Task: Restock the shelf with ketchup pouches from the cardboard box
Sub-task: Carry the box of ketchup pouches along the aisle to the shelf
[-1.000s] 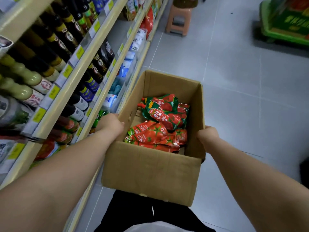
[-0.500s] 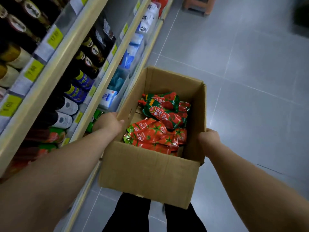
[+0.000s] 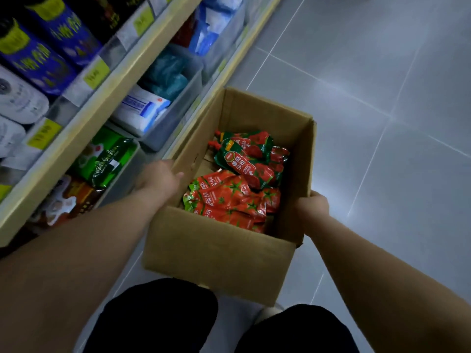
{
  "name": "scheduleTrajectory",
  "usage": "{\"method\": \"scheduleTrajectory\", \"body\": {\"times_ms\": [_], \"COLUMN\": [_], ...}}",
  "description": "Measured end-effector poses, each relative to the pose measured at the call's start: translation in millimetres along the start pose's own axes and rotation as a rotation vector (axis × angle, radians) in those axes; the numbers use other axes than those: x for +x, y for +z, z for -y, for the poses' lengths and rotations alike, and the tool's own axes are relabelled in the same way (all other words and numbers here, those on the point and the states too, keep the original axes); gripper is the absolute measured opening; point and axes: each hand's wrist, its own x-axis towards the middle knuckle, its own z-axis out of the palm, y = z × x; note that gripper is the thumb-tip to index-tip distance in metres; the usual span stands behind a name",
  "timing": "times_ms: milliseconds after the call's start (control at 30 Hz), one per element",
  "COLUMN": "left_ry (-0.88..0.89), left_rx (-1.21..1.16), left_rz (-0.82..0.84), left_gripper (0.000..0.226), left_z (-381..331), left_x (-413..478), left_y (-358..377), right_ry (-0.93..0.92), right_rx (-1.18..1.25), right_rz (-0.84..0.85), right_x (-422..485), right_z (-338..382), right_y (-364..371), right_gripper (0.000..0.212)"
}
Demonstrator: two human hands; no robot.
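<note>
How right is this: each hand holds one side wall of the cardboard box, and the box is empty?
Not empty: the head view shows ketchup pouches lying in the cardboard box. The left hand and right hand do each hold a side wall.

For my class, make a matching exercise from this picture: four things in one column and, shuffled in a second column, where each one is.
Column A
1. ketchup pouches
2. left hand
3. right hand
4. green packet

Column B
a. grips the right wall of the cardboard box
b. lies in a shelf bin left of the box
c. lie inside the box
d. holds the box's left rim

Pairs: 1-c, 2-d, 3-a, 4-b
</note>
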Motion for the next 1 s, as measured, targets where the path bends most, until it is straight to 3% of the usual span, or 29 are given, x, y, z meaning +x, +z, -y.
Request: {"method": "scheduleTrajectory", "body": {"times_ms": [333, 600, 733, 867, 1000], "left_ry": [0.079, 0.064, 0.11, 0.132, 0.228], "left_rx": [-0.127, -0.135, -0.203, -0.417, -0.458], "left_rz": [-0.135, -0.055, -0.054, -0.036, 0.037], "left_gripper": [0.032, 0.049, 0.047, 0.039, 0.036], "left_z": [42, 67, 57, 24, -16], "left_x": [79, 89, 83, 58, 12], "left_y": [93, 128, 111, 70, -1], "right_ry": [-0.166, 0.007, 0.049, -0.074, -0.151], "right_rx": [-0.084, -0.184, -0.148, -0.092, -0.111], "right_rz": [-0.01, 0.115, 0.149, 0.165, 0.163], "right_x": [68, 67, 58, 27, -26], "right_z": [-27, -42, -23, 21, 67], "right_y": [88, 121, 107, 73, 23], "right_gripper": [0.015, 0.013, 0.01, 0.014, 0.018]}}
